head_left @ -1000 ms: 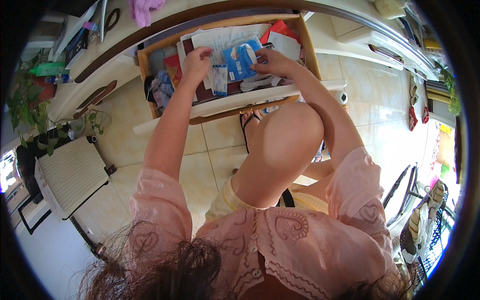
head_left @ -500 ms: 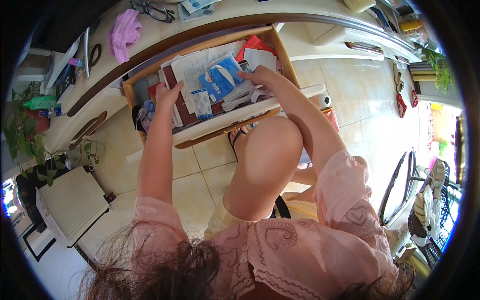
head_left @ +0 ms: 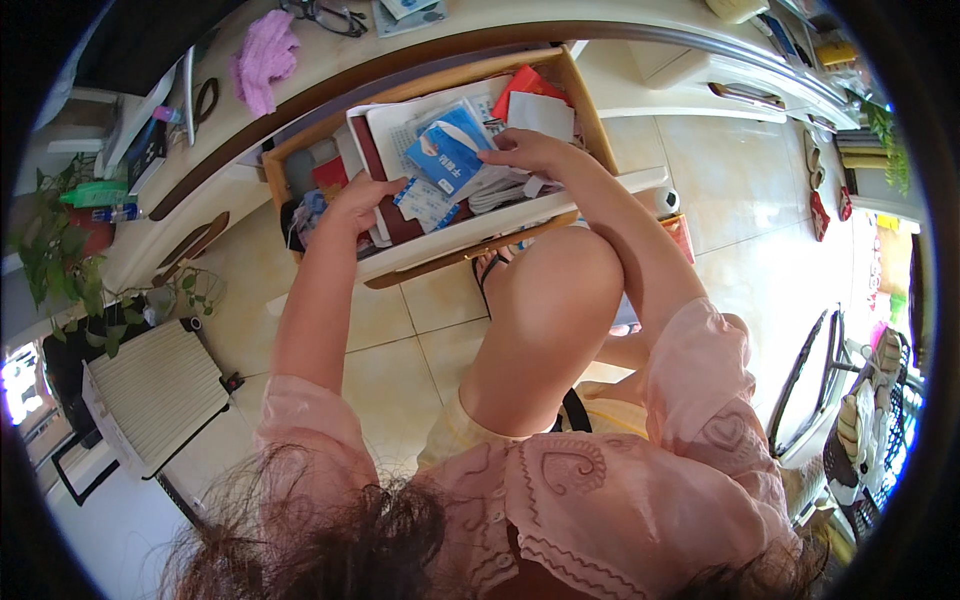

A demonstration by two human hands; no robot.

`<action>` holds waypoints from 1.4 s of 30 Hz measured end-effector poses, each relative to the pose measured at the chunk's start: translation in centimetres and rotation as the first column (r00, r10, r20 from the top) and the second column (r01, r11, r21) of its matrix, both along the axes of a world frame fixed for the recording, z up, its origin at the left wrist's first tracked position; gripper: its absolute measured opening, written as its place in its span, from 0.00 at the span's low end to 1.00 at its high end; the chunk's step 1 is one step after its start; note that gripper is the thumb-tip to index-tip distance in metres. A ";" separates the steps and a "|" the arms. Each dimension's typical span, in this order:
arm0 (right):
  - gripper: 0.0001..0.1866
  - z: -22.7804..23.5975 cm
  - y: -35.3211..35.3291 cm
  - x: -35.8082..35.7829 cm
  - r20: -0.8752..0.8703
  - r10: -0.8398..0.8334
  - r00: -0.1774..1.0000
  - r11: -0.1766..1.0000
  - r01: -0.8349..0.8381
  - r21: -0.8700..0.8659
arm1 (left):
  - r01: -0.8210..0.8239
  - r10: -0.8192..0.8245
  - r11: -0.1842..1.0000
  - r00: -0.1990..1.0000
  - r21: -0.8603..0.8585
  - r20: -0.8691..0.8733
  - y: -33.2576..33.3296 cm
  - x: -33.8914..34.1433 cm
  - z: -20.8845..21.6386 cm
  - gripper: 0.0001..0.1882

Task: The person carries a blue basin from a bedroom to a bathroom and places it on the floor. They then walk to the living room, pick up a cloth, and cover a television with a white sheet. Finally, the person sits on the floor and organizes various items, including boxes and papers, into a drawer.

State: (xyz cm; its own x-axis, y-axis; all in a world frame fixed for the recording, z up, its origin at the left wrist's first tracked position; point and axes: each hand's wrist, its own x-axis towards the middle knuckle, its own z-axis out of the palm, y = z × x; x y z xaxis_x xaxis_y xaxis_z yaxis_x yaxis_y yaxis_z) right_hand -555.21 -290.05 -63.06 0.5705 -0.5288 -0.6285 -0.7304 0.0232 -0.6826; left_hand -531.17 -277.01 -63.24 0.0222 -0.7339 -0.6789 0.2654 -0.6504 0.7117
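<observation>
An open wooden drawer (head_left: 605,135) full of papers and small packets lies before me. My left hand (head_left: 362,205) is over its left part, thumb stretched out against a small blue-and-white packet (head_left: 428,203) on a dark red folder (head_left: 402,228). The other left fingers bend downward and are partly hidden, with nothing visibly gripped. My right hand (head_left: 532,153) closes at the right edge of a flat blue packet (head_left: 447,150) that lies tilted on handwritten papers (head_left: 395,128). Its contact is partly covered by the hand. Nearby are a grey-white card (head_left: 541,115) and a red packet (head_left: 524,84).
Above the drawer, the desktop holds a pink cloth (head_left: 265,60) and glasses (head_left: 328,15). My raised knee (head_left: 560,275) is close to the drawer front. A ribbed pale suitcase (head_left: 158,395) stands at left, near a leafy plant (head_left: 50,270). Red shoes (head_left: 820,215) rest on the tiles at right.
My left thumb has come inward to the small packet, which has turned and shifted. The blue packet tilts more, and the folder sits slightly farther from me. The whole view has shifted a little.
</observation>
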 end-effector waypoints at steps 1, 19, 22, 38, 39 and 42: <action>0.42 -0.3 0.0 -0.1 0.010 -0.015 1.000 1.000 0.015 -0.006 | 0.001 0.000 1.000 1.000 -0.022 0.024 0.0 0.1 -0.2 0.21; 0.47 3.6 1.8 -0.4 0.124 0.056 0.991 0.974 -0.027 -0.226 | -0.085 0.081 0.996 0.992 -0.039 -0.096 2.7 2.6 5.0 0.21; 0.44 5.3 2.0 -0.5 0.093 0.092 0.991 0.968 -0.067 -0.240 | -0.099 0.095 0.995 0.990 -0.030 -0.104 3.1 2.3 6.5 0.22; 0.44 12.9 6.3 -8.3 0.273 -0.110 0.956 0.916 0.204 -0.345 | -0.080 0.035 0.956 0.986 -0.283 -0.163 5.0 -5.4 12.6 0.22; 0.44 12.7 6.3 -9.4 0.296 -0.118 0.948 0.910 0.222 -0.350 | -0.075 0.026 0.955 0.985 -0.288 -0.169 4.9 -6.6 13.1 0.23; 0.42 13.2 7.1 -13.3 0.317 -0.153 0.936 0.863 0.283 -0.418 | -0.017 -0.036 0.952 0.985 -0.304 -0.169 4.1 -10.0 14.7 0.24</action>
